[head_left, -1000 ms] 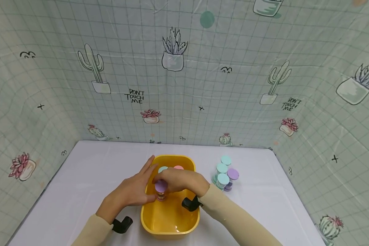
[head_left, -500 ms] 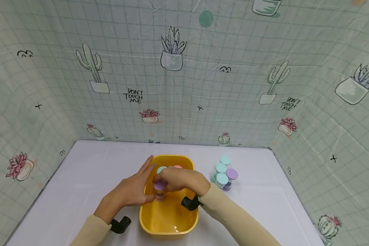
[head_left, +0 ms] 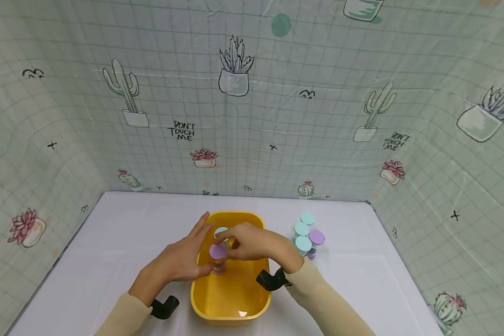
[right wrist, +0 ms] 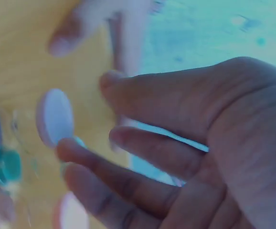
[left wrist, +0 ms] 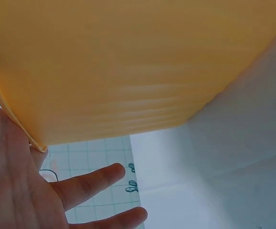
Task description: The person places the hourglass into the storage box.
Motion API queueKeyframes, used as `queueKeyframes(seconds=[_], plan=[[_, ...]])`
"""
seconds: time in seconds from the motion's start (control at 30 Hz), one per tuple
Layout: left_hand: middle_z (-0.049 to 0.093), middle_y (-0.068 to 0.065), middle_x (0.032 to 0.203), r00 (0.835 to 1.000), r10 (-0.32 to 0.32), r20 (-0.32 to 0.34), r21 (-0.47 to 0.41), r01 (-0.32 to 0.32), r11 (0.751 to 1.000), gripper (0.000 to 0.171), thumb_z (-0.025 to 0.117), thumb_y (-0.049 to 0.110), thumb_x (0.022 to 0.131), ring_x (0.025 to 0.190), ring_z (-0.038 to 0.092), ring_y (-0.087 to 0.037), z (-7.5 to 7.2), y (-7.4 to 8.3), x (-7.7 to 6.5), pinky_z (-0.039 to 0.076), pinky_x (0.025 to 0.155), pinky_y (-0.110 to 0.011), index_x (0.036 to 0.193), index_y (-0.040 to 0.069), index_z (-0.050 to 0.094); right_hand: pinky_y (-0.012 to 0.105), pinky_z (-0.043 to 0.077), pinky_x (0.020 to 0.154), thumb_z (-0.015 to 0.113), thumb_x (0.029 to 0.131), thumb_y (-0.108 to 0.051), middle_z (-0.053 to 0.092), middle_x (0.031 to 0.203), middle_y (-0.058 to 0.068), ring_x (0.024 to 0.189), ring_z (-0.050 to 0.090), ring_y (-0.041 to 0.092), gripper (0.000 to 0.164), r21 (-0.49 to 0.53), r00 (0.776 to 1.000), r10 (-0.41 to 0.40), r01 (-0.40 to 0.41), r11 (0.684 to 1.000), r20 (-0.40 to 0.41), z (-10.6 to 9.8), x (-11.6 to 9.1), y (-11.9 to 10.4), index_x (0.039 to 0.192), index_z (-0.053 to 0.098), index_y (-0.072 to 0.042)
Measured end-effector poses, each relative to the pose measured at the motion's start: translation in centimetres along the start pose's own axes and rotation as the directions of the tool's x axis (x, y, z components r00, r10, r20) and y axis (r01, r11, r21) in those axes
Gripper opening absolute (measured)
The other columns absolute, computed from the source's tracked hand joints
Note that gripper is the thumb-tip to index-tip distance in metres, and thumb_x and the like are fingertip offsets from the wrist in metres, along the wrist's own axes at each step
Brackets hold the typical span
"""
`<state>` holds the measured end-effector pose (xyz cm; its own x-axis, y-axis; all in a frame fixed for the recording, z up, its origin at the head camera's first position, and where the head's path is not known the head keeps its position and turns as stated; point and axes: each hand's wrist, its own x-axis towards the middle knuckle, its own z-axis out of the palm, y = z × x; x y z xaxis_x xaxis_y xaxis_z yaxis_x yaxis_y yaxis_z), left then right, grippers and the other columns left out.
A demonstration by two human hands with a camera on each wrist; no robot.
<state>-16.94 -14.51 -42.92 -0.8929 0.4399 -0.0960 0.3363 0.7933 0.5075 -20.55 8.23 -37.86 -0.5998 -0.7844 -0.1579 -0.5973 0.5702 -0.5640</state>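
In the head view, a small clear jar with a purple lid (head_left: 218, 251) stands inside the yellow tub (head_left: 231, 319), near its left wall. My right hand (head_left: 252, 240) is over the tub beside this jar, fingers spread. In the right wrist view, a fingertip is right at the lid's edge and the thumb stands apart from it. My left hand (head_left: 180, 259) rests over the tub's left rim, fingers extended and thumb near the jar. Behind the purple lid is a teal-lidded jar (head_left: 221, 231). A pink lid (right wrist: 73, 212) shows in the right wrist view.
To the right of the tub, several teal-lidded jars (head_left: 303, 245) and a purple-lidded jar (head_left: 317, 237) stand grouped on the white table (head_left: 151, 210). A patterned cloth (head_left: 252, 116) hangs behind and along the sides.
My right hand has loosened from the purple lid and shifted slightly right, its fingers spreading, so more of the lid shows. The pink lid is now hidden in the head view. My left hand stays put.
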Motion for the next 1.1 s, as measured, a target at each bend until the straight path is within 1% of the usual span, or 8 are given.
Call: queueKeyframes(seconds=[0.1,0.2,0.37,0.53,0.67,0.83,0.97,1.1], plan=[[-0.005,0.006,0.175,1.0,-0.01,0.001,-0.003,0.01,1.0,0.101,0.072,0.038,0.08,0.113,0.068,-0.034,0.0,0.1,0.0,0.061,0.078,-0.051,0.165,0.016,0.023,0.018,0.057,0.079,0.072,0.097,-0.016,0.074,0.122,0.004,0.093,0.07,0.011,0.034,0.089,0.995,0.009,-0.001,0.996,-0.096,-1.0,-2.3,0.7,0.13,0.07,-0.009],[-0.005,0.005,0.175,1.0,-0.016,-0.004,-0.008,0.016,1.0,0.102,0.072,0.037,0.079,0.119,0.066,-0.037,0.1,0.2,0.1,0.061,0.083,-0.055,0.165,0.015,0.023,0.022,0.058,0.082,0.07,0.098,-0.015,0.073,0.123,0.007,0.101,0.071,0.018,0.033,0.101,0.98,0.015,0.005,0.995,-0.201,-2.0,-5.0,1.9,0.13,0.069,-0.007],[-0.004,0.004,0.175,1.0,-0.013,-0.006,-0.003,0.013,1.0,0.102,0.071,0.036,0.078,0.125,0.063,-0.038,0.2,0.1,0.1,0.061,0.084,-0.055,0.165,0.013,0.022,0.03,0.06,0.086,0.071,0.098,-0.017,0.072,0.128,0.009,0.109,0.071,0.024,0.034,0.034,0.926,0.039,-0.028,0.999,-0.375,-3.4,-9.4,5.1,0.13,0.068,-0.008],[-0.004,0.003,0.175,1.0,-0.023,-0.002,0.005,0.023,1.0,0.102,0.07,0.038,0.079,0.125,0.063,-0.036,0.4,0.1,0.2,0.061,0.084,-0.054,0.165,0.013,0.022,0.037,0.06,0.088,0.074,0.095,-0.019,0.071,0.13,0.008,0.115,0.068,0.027,0.038,-0.002,0.876,0.11,-0.125,0.992,-0.469,-4.0,-12.9,8.5,0.132,0.068,-0.01],[-0.004,0.002,0.175,1.0,-0.016,-0.01,0.005,0.016,1.0,0.102,0.07,0.038,0.079,0.126,0.063,-0.037,0.5,0.0,0.2,0.061,0.084,-0.056,0.165,0.012,0.022,0.046,0.059,0.091,0.075,0.094,-0.02,0.066,0.138,0.014,0.123,0.063,0.036,0.049,0.008,0.859,0.178,-0.198,0.98,-0.48,-4.0,-15.1,10.9,0.138,0.062,-0.005],[-0.004,0.003,0.175,1.0,-0.017,-0.014,0.002,0.017,1.0,0.102,0.07,0.038,0.079,0.128,0.062,-0.038,0.5,0.0,0.2,0.061,0.085,-0.055,0.165,0.012,0.023,0.054,0.056,0.096,0.077,0.092,-0.024,0.058,0.145,0.022,0.127,0.06,0.043,0.064,0.078,0.858,0.277,-0.271,0.959,-0.433,-3.1,-16.5,13.4,0.147,0.051,-0.003],[-0.005,0.004,0.175,1.0,-0.017,-0.014,-0.004,0.017,1.0,0.101,0.069,0.038,0.079,0.129,0.061,-0.037,0.4,0.0,0.1,0.061,0.086,-0.055,0.165,0.012,0.023,0.055,0.056,0.097,0.079,0.091,-0.027,0.056,0.145,0.025,0.126,0.059,0.047,0.072,0.141,0.855,0.341,-0.311,0.94,-0.391,-2.1,-16.9,14.9,0.15,0.046,-0.003],[-0.005,0.003,0.175,1.0,-0.009,-0.008,-0.019,0.009,1.0,0.101,0.069,0.037,0.078,0.128,0.061,-0.039,0.4,0.1,0.1,0.06,0.086,-0.058,0.165,0.012,0.023,0.052,0.058,0.095,0.079,0.09,-0.032,0.056,0.144,0.028,0.126,0.06,0.047,0.08,0.193,0.848,0.403,-0.356,0.914,-0.345,-1.4,-17.0,15.8,0.153,0.04,-0.002]])
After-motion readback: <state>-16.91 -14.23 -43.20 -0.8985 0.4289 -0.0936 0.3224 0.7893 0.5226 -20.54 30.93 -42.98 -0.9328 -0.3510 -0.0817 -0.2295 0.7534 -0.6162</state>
